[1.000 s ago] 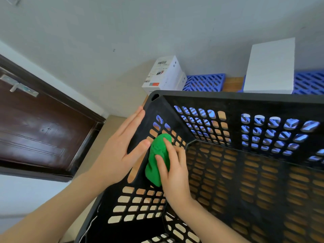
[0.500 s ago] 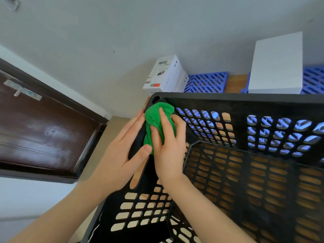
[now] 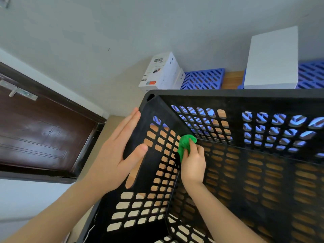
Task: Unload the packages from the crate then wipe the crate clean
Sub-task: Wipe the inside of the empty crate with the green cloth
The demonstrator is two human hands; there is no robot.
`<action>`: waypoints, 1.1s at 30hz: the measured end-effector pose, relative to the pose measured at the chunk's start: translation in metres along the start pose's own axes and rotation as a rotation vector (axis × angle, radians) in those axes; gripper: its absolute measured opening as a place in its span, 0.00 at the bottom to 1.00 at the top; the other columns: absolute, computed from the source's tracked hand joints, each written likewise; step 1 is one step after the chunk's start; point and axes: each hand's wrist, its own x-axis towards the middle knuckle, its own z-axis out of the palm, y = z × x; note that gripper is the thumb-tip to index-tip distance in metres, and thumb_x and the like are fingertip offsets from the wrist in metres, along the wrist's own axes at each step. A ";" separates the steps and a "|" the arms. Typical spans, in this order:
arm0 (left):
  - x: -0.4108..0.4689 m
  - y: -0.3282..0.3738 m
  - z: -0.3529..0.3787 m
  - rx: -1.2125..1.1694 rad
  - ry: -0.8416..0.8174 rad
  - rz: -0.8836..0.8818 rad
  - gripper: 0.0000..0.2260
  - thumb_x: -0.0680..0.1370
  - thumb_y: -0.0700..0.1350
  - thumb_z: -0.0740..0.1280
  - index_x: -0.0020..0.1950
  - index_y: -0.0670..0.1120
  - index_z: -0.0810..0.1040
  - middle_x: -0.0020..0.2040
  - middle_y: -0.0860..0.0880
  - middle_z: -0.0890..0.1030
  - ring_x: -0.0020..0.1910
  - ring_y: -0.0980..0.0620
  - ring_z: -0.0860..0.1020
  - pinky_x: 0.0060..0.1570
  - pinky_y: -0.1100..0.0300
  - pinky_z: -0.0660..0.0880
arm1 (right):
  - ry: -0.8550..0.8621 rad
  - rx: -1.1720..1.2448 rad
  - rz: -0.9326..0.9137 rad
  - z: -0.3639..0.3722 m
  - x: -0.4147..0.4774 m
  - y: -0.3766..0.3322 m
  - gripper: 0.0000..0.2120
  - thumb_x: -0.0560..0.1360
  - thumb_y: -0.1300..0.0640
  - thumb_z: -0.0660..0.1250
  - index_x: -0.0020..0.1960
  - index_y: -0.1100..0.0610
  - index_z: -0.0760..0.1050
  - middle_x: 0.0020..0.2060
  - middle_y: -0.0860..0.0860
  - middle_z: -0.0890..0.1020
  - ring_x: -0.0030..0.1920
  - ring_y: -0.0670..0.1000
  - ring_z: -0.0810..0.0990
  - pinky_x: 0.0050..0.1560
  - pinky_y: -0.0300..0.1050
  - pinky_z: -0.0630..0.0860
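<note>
A big black perforated crate (image 3: 236, 97) fills the lower right of the head view, and nothing lies inside it. My right hand (image 3: 192, 163) is down in the far left inner corner, gripping a bunched green cloth (image 3: 185, 143) and pressing it against the left wall. My left hand (image 3: 117, 151) lies flat with straight fingers on the outside of that left wall, thumb over its rim above the handle slot. Two white packages stand behind the crate: a labelled one (image 3: 162, 72) at the left, a plain one (image 3: 271, 58) at the right.
Blue plastic grid panels (image 3: 203, 78) lie on a wooden surface behind the crate, under the packages. A grey wall rises behind them. A dark brown door (image 3: 38, 130) stands at the left, with pale floor beside it.
My right hand has slid the green cloth from the top corner of the crate down to the bottom of the left wall. My left hand has stayed on the wall.
</note>
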 end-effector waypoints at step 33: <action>-0.001 0.000 0.000 0.002 0.004 0.026 0.31 0.79 0.59 0.57 0.80 0.53 0.55 0.79 0.61 0.55 0.77 0.63 0.54 0.71 0.73 0.54 | 0.111 0.193 -0.589 -0.019 -0.006 -0.057 0.18 0.74 0.65 0.67 0.64 0.60 0.74 0.65 0.56 0.73 0.64 0.54 0.72 0.66 0.43 0.69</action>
